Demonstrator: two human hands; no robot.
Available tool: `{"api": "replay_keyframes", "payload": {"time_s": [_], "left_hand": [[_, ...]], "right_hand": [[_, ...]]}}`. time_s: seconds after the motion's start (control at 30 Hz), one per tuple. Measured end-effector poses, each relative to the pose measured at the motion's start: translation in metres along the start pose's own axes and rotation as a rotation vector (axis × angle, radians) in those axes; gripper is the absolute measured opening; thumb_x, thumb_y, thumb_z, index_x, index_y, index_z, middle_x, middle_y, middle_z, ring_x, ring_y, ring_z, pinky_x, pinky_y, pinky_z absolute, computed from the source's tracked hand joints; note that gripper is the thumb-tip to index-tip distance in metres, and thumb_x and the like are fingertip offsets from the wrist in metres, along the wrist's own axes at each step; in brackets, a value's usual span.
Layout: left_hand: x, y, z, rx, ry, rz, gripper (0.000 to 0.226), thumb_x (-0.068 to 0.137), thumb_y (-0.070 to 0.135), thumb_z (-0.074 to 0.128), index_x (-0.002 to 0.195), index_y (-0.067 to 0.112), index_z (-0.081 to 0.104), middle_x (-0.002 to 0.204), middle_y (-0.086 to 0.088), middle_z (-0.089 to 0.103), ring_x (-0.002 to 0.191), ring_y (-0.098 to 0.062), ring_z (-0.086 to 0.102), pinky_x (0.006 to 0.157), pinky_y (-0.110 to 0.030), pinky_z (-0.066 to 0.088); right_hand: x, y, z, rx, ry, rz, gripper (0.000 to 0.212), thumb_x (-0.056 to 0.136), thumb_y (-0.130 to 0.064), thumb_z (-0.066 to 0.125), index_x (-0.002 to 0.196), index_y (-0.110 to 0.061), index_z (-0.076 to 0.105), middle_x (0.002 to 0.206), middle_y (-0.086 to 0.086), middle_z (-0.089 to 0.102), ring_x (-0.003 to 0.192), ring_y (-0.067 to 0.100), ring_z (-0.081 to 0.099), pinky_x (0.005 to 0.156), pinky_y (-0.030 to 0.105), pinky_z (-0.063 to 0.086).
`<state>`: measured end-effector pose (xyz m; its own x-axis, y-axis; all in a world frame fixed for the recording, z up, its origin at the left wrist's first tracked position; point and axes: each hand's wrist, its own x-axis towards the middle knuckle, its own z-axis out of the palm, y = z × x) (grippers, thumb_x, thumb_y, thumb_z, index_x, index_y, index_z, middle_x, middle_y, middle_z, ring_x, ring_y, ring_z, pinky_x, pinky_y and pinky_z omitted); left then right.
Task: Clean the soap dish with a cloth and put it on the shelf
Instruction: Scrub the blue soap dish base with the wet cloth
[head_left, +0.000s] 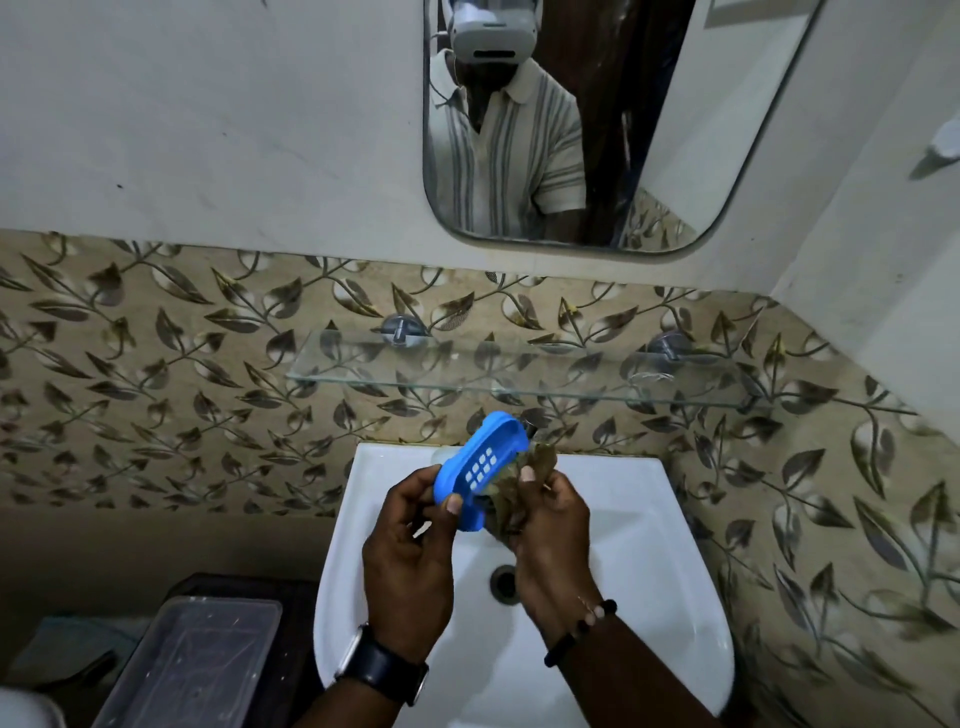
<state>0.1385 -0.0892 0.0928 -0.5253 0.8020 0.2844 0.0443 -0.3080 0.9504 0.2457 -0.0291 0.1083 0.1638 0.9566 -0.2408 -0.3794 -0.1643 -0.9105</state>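
A blue plastic soap dish (480, 457) with a grid of drain holes is held tilted above the white sink (649, 545). My left hand (410, 551) grips its lower end, thumb on the rim. My right hand (550, 540) holds a crumpled brown cloth (511, 499) pressed against the dish's right side. A glass shelf (519, 371) is fixed to the leaf-patterned tile wall just above the sink, with nothing on it.
A mirror (571, 124) hangs above the shelf and reflects a person in a striped shirt. The sink drain (504, 583) lies below my hands. A clear plastic box (192, 665) stands on a dark surface at lower left.
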Motion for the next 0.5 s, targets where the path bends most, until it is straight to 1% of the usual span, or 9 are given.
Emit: {"api": "replay_keyframes", "payload": {"time_s": [0.07, 0.13, 0.2, 0.27, 0.3, 0.33, 0.4, 0.43, 0.5], "left_hand": [[-0.008, -0.001, 0.006, 0.001, -0.01, 0.01, 0.024, 0.087, 0.022, 0.073, 0.11, 0.017, 0.066, 0.103, 0.016, 0.074, 0.091, -0.008, 0.071, 0.077, -0.014, 0.052], [-0.013, -0.003, 0.007, -0.011, -0.059, -0.038, 0.026, 0.086, 0.019, 0.077, 0.109, 0.016, 0.065, 0.103, 0.014, 0.074, 0.091, -0.008, 0.071, 0.075, -0.012, 0.052], [-0.013, -0.006, 0.004, -0.094, -0.143, -0.15, 0.036, 0.083, 0.023, 0.081, 0.114, 0.015, 0.065, 0.105, 0.006, 0.076, 0.09, -0.011, 0.073, 0.076, -0.017, 0.055], [-0.003, -0.003, -0.002, -0.166, -0.221, -0.289, 0.046, 0.079, 0.032, 0.081, 0.118, 0.013, 0.067, 0.104, -0.005, 0.076, 0.087, -0.018, 0.074, 0.075, -0.03, 0.059], [0.006, 0.001, -0.005, -0.193, -0.24, -0.342, 0.044, 0.079, 0.034, 0.08, 0.115, 0.012, 0.07, 0.099, -0.007, 0.077, 0.081, -0.017, 0.073, 0.071, -0.033, 0.06], [0.017, 0.005, -0.008, -0.188, -0.255, -0.387, 0.037, 0.082, 0.035, 0.078, 0.11, 0.011, 0.073, 0.093, -0.008, 0.077, 0.075, -0.016, 0.071, 0.065, -0.033, 0.06], [0.043, 0.014, -0.014, -0.057, -0.345, -0.463, 0.028, 0.088, 0.033, 0.07, 0.1, 0.008, 0.076, 0.084, -0.009, 0.075, 0.069, -0.018, 0.068, 0.056, -0.032, 0.057], [0.053, 0.016, -0.017, 0.021, -0.418, -0.487, 0.026, 0.09, 0.029, 0.069, 0.098, 0.006, 0.076, 0.083, -0.01, 0.074, 0.068, -0.02, 0.067, 0.054, -0.031, 0.056], [0.065, 0.018, -0.022, 0.095, -0.527, -0.531, 0.019, 0.092, 0.016, 0.07, 0.099, -0.002, 0.073, 0.081, -0.013, 0.073, 0.065, -0.02, 0.068, 0.052, -0.031, 0.057]], "right_hand": [[-0.006, 0.002, 0.004, 0.102, -0.031, 0.13, 0.016, 0.103, -0.014, 0.053, 0.107, -0.005, 0.065, 0.092, 0.018, 0.074, 0.075, 0.026, 0.071, 0.061, 0.037, 0.06], [-0.004, 0.002, 0.002, 0.103, -0.03, 0.113, 0.016, 0.102, -0.014, 0.055, 0.109, -0.005, 0.066, 0.092, 0.019, 0.073, 0.075, 0.028, 0.07, 0.058, 0.034, 0.057], [0.003, 0.0, -0.005, -0.027, -0.056, -0.027, 0.012, 0.1, -0.011, 0.057, 0.106, -0.005, 0.066, 0.091, 0.016, 0.073, 0.076, 0.028, 0.067, 0.057, 0.03, 0.055], [0.011, -0.003, -0.015, -0.257, -0.179, -0.215, 0.012, 0.098, -0.013, 0.06, 0.105, -0.017, 0.069, 0.094, 0.005, 0.077, 0.084, 0.024, 0.07, 0.072, 0.035, 0.058], [0.015, -0.005, -0.02, -0.408, -0.259, -0.3, 0.013, 0.097, -0.018, 0.061, 0.105, -0.022, 0.07, 0.095, 0.0, 0.077, 0.087, 0.019, 0.071, 0.079, 0.036, 0.058], [0.017, -0.007, -0.025, -0.558, -0.341, -0.379, 0.015, 0.094, -0.022, 0.061, 0.106, -0.026, 0.07, 0.097, -0.004, 0.076, 0.09, 0.014, 0.07, 0.082, 0.034, 0.056], [0.02, -0.011, -0.032, -0.814, -0.48, -0.564, 0.021, 0.093, -0.024, 0.059, 0.111, -0.03, 0.069, 0.103, -0.009, 0.074, 0.095, 0.007, 0.067, 0.087, 0.025, 0.052], [0.02, -0.012, -0.033, -0.911, -0.527, -0.672, 0.024, 0.095, -0.021, 0.058, 0.116, -0.027, 0.068, 0.107, -0.008, 0.072, 0.098, 0.007, 0.065, 0.089, 0.021, 0.049], [0.018, -0.015, -0.035, -1.013, -0.569, -0.783, 0.025, 0.097, -0.018, 0.059, 0.12, -0.025, 0.067, 0.108, -0.006, 0.07, 0.099, 0.007, 0.062, 0.088, 0.017, 0.046]]}}
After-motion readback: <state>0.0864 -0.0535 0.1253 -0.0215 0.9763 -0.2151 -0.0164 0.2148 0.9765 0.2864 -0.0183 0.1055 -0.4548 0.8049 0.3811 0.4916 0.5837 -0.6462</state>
